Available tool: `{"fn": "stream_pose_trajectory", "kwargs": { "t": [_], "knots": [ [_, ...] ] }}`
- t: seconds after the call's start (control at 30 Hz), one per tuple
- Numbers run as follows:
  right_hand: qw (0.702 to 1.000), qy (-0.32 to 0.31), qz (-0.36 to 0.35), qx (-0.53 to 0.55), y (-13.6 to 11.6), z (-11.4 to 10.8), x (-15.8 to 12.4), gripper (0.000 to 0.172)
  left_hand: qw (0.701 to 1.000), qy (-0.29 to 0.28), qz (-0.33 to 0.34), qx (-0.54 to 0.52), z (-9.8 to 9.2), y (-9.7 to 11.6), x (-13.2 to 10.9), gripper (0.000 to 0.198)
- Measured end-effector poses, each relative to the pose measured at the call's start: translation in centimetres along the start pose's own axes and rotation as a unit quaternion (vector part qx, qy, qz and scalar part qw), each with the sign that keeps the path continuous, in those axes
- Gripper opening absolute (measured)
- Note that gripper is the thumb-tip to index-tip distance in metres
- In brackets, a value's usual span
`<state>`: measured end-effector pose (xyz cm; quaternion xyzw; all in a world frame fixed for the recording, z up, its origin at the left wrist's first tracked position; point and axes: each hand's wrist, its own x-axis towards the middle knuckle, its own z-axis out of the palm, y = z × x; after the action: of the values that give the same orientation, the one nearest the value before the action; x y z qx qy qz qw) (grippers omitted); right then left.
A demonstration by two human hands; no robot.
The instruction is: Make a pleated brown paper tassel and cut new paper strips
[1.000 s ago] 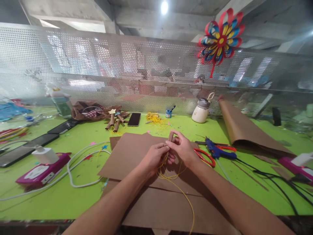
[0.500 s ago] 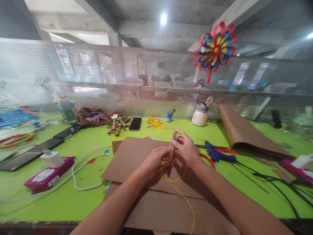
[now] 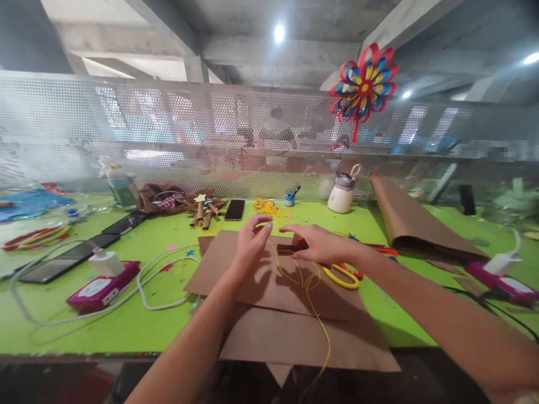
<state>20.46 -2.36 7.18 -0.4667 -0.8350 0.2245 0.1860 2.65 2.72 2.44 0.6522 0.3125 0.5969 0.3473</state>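
Observation:
My left hand (image 3: 250,240) is raised over the brown paper sheets (image 3: 252,336), its fingertips pinched on a thin yellow string (image 3: 314,306). The string runs from that pinch down across the paper and off the table's front edge. My right hand (image 3: 320,247) lies a little to the right, palm down, holding a small brown paper roll (image 3: 290,248) sideways between thumb and fingers. Both hands hover just above the top sheet, a hand's width apart.
Scissors with yellow and red handles (image 3: 343,276) lie right of my hand. A folded brown sheet (image 3: 410,224) lies at the right. A white jug (image 3: 342,195), phone (image 3: 234,210), yellow string pile (image 3: 265,206) and paper rolls (image 3: 204,212) lie behind. Pink charger (image 3: 101,285) and white cable sit left.
My hands have moved apart: the left rose and drew the yellow string up and left, the right turned the brown roll flat and moved right. The view shifted down and right.

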Motion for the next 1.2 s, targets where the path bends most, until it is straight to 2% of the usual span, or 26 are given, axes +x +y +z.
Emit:
{"fn": "stream_pose_trajectory", "kwargs": {
  "t": [0.07, 0.1, 0.17, 0.23, 0.3, 0.33, 0.37, 0.43, 0.5, 0.57, 0.63, 0.73, 0.93, 1.0, 1.1, 1.2],
  "knots": [
    [0.999, -0.007, -0.006, -0.031, -0.5, -0.4, 0.0, 0.055, 0.997, -0.019, 0.053, 0.044, -0.1, -0.1, 0.0, 0.014],
    [0.999, -0.007, -0.007, -0.042, -0.5, -0.5, 0.0, 0.050, 0.994, -0.001, 0.074, 0.075, -0.3, -0.3, 0.1, 0.014],
    [0.999, 0.004, 0.006, -0.044, -0.4, -0.7, 0.0, 0.038, 0.983, 0.088, 0.093, 0.133, -0.9, -0.7, 0.6, 0.015],
    [0.999, 0.036, 0.028, -0.001, 0.1, -0.7, 0.2, 0.027, 0.967, 0.189, 0.071, 0.157, -1.6, -1.1, 1.1, 0.014],
    [0.990, 0.087, 0.040, 0.100, 0.5, -0.5, 0.6, 0.023, 0.964, 0.227, 0.034, 0.136, -1.9, -1.2, 1.2, 0.011],
    [0.978, 0.117, 0.045, 0.165, 0.7, -0.3, 0.8, 0.023, 0.972, 0.209, 0.009, 0.107, -1.7, -1.1, 1.1, 0.008],
    [0.960, 0.145, 0.051, 0.233, 0.9, -0.2, 1.0, 0.024, 0.984, 0.167, -0.025, 0.064, -1.3, -1.0, 0.7, 0.007],
    [0.914, 0.196, 0.064, 0.348, 0.9, 0.1, 1.5, 0.026, 0.991, 0.024, -0.116, -0.055, -0.1, -0.5, -0.2, 0.014],
    [0.877, 0.238, 0.072, 0.411, 0.7, 0.5, 2.0, 0.026, 0.958, -0.095, -0.190, -0.192, 1.2, 0.0, -1.2, 0.024],
    [0.856, 0.270, 0.076, 0.435, 0.5, 1.1, 2.3, 0.024, 0.918, -0.154, -0.217, -0.293, 2.0, 0.4, -1.8, 0.029],
    [0.842, 0.296, 0.082, 0.443, 0.3, 1.8, 2.6, 0.022, 0.896, -0.166, -0.235, -0.339, 2.3, 0.4, -2.1, 0.028],
    [0.824, 0.317, 0.092, 0.462, 0.1, 2.9, 3.0, 0.021, 0.893, -0.140, -0.256, -0.343, 2.0, 0.1, -2.1, 0.023],
    [0.800, 0.285, 0.123, 0.513, -0.1, 3.9, 3.6, 0.030, 0.884, -0.132, -0.278, -0.351, 1.8, -0.5, -2.0, 0.024],
    [0.806, 0.290, 0.121, 0.502, -0.2, 3.9, 3.6, 0.032, 0.883, -0.113, -0.288, -0.353, 1.6, -0.7, -1.8, 0.022],
    [0.836, 0.328, 0.112, 0.426, 0.1, 4.1, 2.9, 0.031, 0.876, -0.088, -0.306, -0.361, 1.0, -0.8, -1.4, 0.018],
    [0.870, 0.310, 0.112, 0.365, 0.3, 4.9, 1.3, 0.033, 0.874, -0.065, -0.314, -0.365, 0.5, -0.7, -0.9, 0.021]
  ]
}}
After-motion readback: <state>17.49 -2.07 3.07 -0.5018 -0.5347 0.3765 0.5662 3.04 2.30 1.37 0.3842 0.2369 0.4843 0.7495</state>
